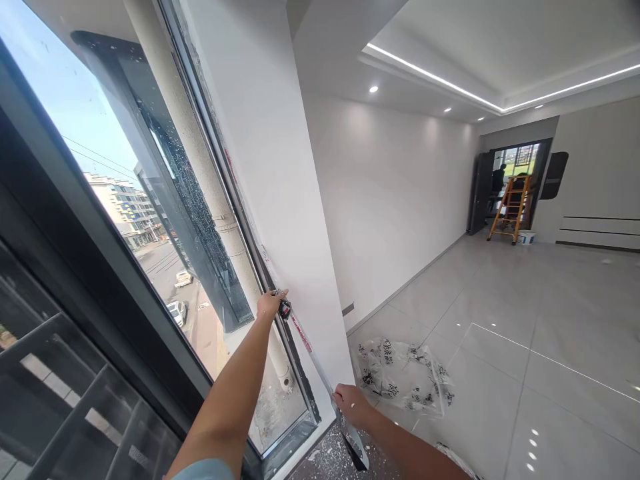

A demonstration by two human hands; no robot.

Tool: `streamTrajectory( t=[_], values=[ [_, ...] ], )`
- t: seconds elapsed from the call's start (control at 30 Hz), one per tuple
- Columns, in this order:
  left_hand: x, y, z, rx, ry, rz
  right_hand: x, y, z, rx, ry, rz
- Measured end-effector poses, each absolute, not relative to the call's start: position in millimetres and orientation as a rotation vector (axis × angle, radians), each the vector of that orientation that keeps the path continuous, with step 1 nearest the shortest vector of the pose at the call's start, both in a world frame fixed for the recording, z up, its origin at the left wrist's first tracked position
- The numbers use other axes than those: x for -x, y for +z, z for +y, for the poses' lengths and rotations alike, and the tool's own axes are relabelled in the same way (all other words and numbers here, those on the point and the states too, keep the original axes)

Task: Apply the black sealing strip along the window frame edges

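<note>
My left hand [269, 304] is closed at the edge between the window frame [253, 267] and the white wall [280, 167]. At its fingers is a small black object with some red [285, 309], its kind unclear. A pale strip of film with red print [303, 335] runs down past it along the wall. Lower right, my right hand [353, 405] is closed on that strip, pinching it near the wall's bottom corner. The strip's loose end hangs below my right fingers, over a dark, white-speckled sill [325, 457].
Clear plastic sheeting with black lettering [400, 373] lies crumpled on the tiled floor [500, 320]. An orange stepladder [511, 208] and a white bucket [526, 237] stand by the far doorway, with a person [499, 179] beyond. Window glass and a street are at left.
</note>
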State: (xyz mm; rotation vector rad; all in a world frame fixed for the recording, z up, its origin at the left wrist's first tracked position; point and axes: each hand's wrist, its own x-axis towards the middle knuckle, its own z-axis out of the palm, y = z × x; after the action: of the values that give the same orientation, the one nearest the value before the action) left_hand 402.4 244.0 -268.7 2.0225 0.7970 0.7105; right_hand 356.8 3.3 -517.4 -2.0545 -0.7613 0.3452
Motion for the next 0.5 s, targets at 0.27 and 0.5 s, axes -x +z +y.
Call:
streamTrajectory(
  t=[0.27,0.5],
  values=[
    [-356,-279,238,-1.983,0.636,0.760,-350,-507,-32,2.132,0.311,-0.814],
    [-381,-230,245,-2.055,0.810,0.819,-352,-517,-45,2.141,0.264,-0.864]
  ],
)
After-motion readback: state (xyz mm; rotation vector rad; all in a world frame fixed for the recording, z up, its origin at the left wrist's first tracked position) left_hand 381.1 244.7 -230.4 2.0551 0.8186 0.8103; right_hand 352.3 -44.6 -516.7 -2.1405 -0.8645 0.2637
